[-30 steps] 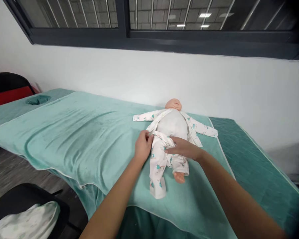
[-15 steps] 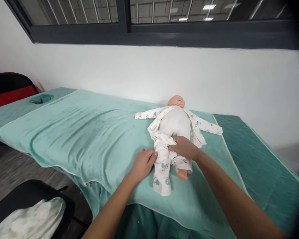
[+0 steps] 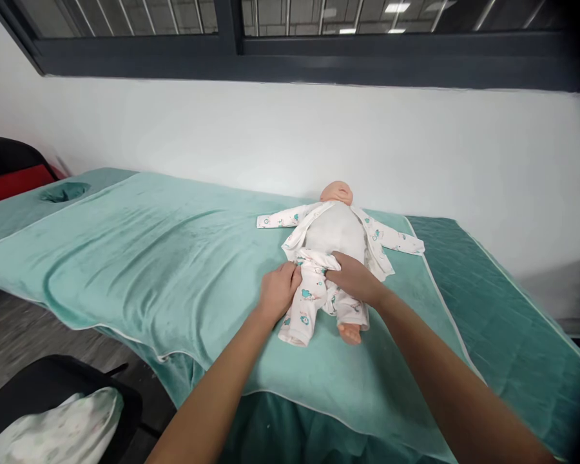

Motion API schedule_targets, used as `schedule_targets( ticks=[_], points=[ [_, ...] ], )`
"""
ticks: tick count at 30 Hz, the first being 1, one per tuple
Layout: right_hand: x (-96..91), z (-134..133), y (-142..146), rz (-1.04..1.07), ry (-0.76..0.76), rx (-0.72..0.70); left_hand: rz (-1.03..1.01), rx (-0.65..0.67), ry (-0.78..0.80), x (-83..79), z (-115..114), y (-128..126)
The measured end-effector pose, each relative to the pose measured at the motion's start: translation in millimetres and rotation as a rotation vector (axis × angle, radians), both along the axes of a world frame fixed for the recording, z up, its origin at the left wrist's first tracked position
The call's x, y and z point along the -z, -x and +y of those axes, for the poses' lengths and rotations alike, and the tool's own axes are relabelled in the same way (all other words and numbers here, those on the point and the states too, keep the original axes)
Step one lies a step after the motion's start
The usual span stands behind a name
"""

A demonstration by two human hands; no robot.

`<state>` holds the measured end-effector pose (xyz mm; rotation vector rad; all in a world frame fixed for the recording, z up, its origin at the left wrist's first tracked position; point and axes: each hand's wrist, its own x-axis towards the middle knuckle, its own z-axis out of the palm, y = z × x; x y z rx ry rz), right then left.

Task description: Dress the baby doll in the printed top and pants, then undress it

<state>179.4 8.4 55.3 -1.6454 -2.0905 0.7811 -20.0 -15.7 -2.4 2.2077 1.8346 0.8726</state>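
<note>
A baby doll [image 3: 337,192] lies on its back, its head toward the wall. It wears a white patterned jacket [image 3: 379,260], open at the front, with the sleeves spread out. White patterned trousers [image 3: 305,312] cover its legs, bunched near the hips. My left hand [image 3: 279,288] grips their waistband at the left side, fingers closed. Across from it, my right hand [image 3: 352,277] pinches the waistband near the middle, its fingertips partly hidden by cloth. One bare foot [image 3: 350,333] sticks out of the right trouser leg; no foot shows at the left one.
A light green blanket [image 3: 174,258] covers a massage bed [image 3: 502,303] with a face hole [image 3: 65,191] at the left. A black chair [image 3: 53,374] at lower left bears a patterned cloth [image 3: 72,428]. Behind stand a white wall [image 3: 290,135] and a dark window frame [image 3: 290,61].
My left hand has moved up from the trouser leg to the waistband. The left trouser leg has been drawn up and its hem now sits higher and further left.
</note>
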Motion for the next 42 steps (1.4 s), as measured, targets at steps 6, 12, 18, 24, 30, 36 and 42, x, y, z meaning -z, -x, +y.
schedule_targets(
  ticks=[6,12,18,24,30,36,42],
  points=[
    [-10.0,-5.0,-12.8,0.226,0.233,-0.182,-0.077,-0.048,0.004,2.1,-5.6,2.3],
    [-12.2,-2.8,-9.1,0.166,0.190,-0.200,-0.200,-0.016,0.019,1.9,-4.0,3.0],
    [-10.5,-7.4,-8.3,0.134,0.252,-0.202,-0.225,0.006,0.034,0.5,-3.9,2.7],
    [-2.3,-7.4,-2.1,0.050,0.070,-0.110,-0.188,0.001,0.032,2.2,-3.9,2.4],
    [2.2,-2.5,1.2,0.055,-0.021,-0.025,-0.020,-0.053,0.015,4.4,-5.5,-0.8],
    [4.5,-1.3,3.8,0.073,-0.071,0.034,0.145,-0.105,0.012,4.4,-0.2,-6.2],
    [6.4,0.0,6.3,0.064,-0.094,0.088,0.195,-0.149,0.005,1.2,3.3,-11.9]
  ],
)
